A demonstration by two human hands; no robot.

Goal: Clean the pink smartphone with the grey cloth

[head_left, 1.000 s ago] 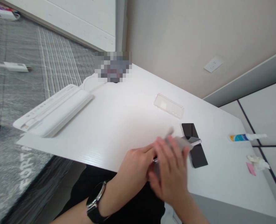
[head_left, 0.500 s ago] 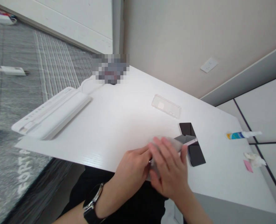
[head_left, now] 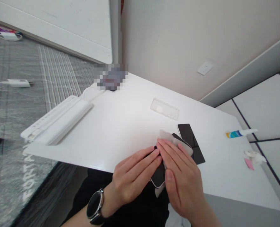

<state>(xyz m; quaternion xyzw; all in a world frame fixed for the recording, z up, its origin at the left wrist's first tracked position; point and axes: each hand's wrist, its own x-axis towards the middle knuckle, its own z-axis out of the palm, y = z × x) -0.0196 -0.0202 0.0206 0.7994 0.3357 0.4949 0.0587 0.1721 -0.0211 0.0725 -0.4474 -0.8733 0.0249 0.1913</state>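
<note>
A phone with a dark screen [head_left: 159,177] lies slantwise under both hands at the table's front edge, its near end showing between them. My left hand [head_left: 132,175], with a watch on the wrist, grips the phone's left side, fingers laid over its edge. Pressed on the phone is my right hand [head_left: 183,176], fingers together over a grey cloth [head_left: 166,135]. The cloth sticks out beyond the fingertips and below the phone. A second dark phone [head_left: 189,135] rests on the table just beyond, partly covered by the cloth and right hand.
On the white table [head_left: 121,119] lie a clear phone case [head_left: 164,108], a white device [head_left: 61,123] with a cable, and a blurred-out object [head_left: 112,78]. A spray bottle [head_left: 235,134], crumpled tissue [head_left: 255,157] and pink slip [head_left: 249,164] sit at right. A wall bounds the back.
The held phone has turned from tilted up to lying flatter, screen upward. My left hand has spread its fingers over its edge; my right hand has flattened the cloth onto it.
</note>
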